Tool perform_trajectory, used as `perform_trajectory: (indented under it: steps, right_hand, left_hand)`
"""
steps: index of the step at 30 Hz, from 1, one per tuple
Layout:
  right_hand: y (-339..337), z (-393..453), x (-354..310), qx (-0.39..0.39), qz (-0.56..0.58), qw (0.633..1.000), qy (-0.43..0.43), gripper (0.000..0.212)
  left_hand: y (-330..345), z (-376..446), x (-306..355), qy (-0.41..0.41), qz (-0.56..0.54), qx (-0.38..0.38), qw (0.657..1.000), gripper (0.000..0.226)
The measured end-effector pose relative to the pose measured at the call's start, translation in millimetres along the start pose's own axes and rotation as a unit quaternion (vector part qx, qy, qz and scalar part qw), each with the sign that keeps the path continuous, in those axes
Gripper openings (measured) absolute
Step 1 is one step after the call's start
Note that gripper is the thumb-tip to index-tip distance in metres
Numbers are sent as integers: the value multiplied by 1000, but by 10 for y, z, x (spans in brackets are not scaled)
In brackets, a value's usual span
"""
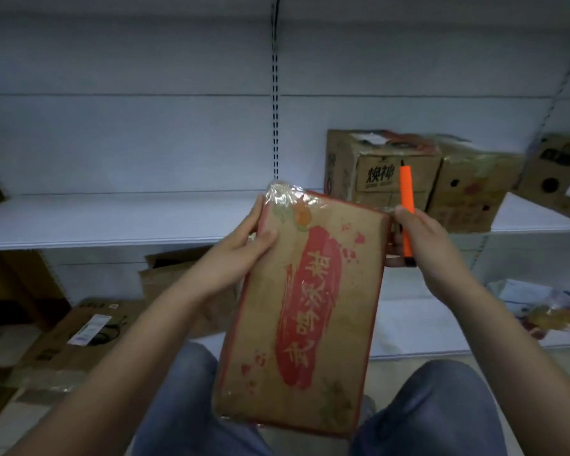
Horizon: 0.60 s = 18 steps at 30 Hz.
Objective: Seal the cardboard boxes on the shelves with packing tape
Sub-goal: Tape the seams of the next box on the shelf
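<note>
A flat cardboard box [301,311] with red printing is held up over the lap, tilted with its far end toward the white shelf [112,222]. Its left edge near the far corner is gripped by the left hand [241,248], thumb laid on the printed face and fingers wrapped behind. The far right corner is steadied by the right hand [431,248], in which an orange utility knife [407,212] is also clasped, its tip pointing up and away. Glossy clear tape [282,195] is already seen crinkled over the far left corner. The step in hand is judged to be checking or finishing the seal at that far end. For a sound result, the tape should be pressed flat along the seam and smoothed around the corner, so that no loose wrinkles are left. The knife is best kept angled away from the fingers while the box is turned. Further boxes [408,179] are seen on the shelf beyond, well apart from the hands.
</note>
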State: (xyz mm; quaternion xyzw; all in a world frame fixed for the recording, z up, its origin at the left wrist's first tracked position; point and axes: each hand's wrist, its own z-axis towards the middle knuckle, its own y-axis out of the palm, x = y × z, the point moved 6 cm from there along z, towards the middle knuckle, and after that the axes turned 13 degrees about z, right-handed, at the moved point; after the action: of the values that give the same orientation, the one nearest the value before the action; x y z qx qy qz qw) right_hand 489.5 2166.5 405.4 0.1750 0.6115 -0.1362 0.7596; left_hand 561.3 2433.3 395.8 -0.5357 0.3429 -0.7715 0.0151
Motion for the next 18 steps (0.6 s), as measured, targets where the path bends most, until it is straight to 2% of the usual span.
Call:
perform_trajectory:
  steps: [4,7,11,13,14,16,18]
  right_hand:
    - [291,272,-505,2,-23,997,-70,28]
    - [700,708,-635,-1,-30,996,-85,32]
    - [1196,1297,-177,11,-72,997,7,54]
    - [1295,1391,80,34,-97,994,43,56]
    - [1306,1386,168,56,-105,992,44,54]
    - [1267,1396,327,95,-100,990,34,50]
    - [1228,1338,381,108,-85,990,21,50]
  left_hand:
    - [-599,-125,626,32,101,56,993,56]
    - [-902,64,851,70,214,106,968,56]
    - [-846,677,416,67,311,79,945,56]
    - [-794,962,81,85,350,64,931,53]
    - [-804,1071,-92,64,376,66,922,53]
    - [-834,1241,-373,-44,428,60,901,57]
    - [-783,1374,-457,-119,434,46,892,65]
